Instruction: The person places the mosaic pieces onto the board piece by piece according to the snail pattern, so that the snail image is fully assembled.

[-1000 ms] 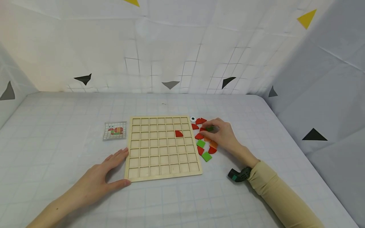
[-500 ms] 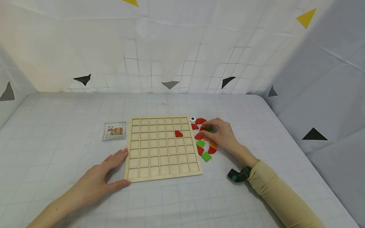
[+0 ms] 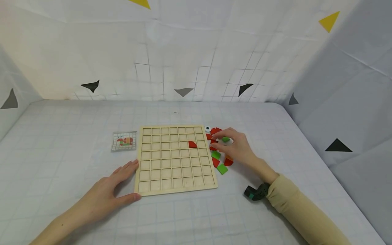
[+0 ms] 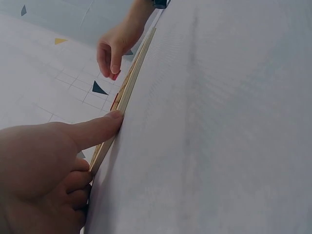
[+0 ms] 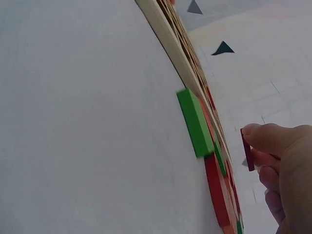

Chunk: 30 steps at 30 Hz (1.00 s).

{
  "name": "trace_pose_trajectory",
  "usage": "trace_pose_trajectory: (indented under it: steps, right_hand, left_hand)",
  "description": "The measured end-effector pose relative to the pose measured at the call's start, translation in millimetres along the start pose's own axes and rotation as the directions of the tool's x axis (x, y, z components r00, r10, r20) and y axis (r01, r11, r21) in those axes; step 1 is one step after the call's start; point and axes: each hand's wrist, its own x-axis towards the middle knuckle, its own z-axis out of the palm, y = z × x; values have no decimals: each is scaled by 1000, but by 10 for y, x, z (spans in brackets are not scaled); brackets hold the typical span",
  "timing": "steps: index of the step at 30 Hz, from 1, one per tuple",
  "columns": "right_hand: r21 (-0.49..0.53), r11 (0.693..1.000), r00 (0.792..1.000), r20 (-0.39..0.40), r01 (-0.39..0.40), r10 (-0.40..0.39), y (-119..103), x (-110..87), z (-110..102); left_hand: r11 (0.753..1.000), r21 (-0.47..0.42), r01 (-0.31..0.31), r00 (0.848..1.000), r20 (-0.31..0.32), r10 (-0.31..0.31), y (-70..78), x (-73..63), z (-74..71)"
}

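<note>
A square wooden grid board (image 3: 175,194) lies on the table, with one red quarter-round piece (image 3: 192,144) in a cell at its right. My left hand (image 3: 102,195) rests at the board's left side, thumb by the near corner and fingertips along the edge. Beyond the right edge, my right hand (image 3: 237,145) pinches a thin red piece (image 5: 247,150) between thumb and fingers, held above the table in the right wrist view. Under and around this hand lie several loose pieces, among them a green square (image 3: 222,169), another red piece (image 3: 228,162) and a white eye disc (image 3: 207,128).
Left of the board lies a small picture card (image 3: 124,141) with a red, orange and green figure on a grid. A black device (image 3: 256,192) sits at my right wrist. White cloth walls (image 3: 190,51) with dark and yellow triangles stand behind and beside the table.
My right hand has shifted slightly left toward the board, uncovering more of the green piece behind its fingers. The left hand stays at the board.
</note>
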Motion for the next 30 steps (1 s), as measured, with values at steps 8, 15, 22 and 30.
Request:
trace_pose_trajectory:
  steps: [8,15,22,30]
  right_hand:
    - [112,991,996,48,75,-80,-157,39,138]
    - [67,986,984,80,154,-159,-274,97,271]
    - [49,969,965,90,243,-247,-302,149,382]
    - [23,962,957,95,272,-273,-262,146,461]
  left_hand:
    - [1000,12,5,1000,4,-5,5,-2,-5]
    - [1000,16,-4,1000,2,4,11,-2,-4]
    - [1000,15,0,1000,1,0,16,-6,-4]
    - [1000,4,8,1000,8,-8,13,-2,-10]
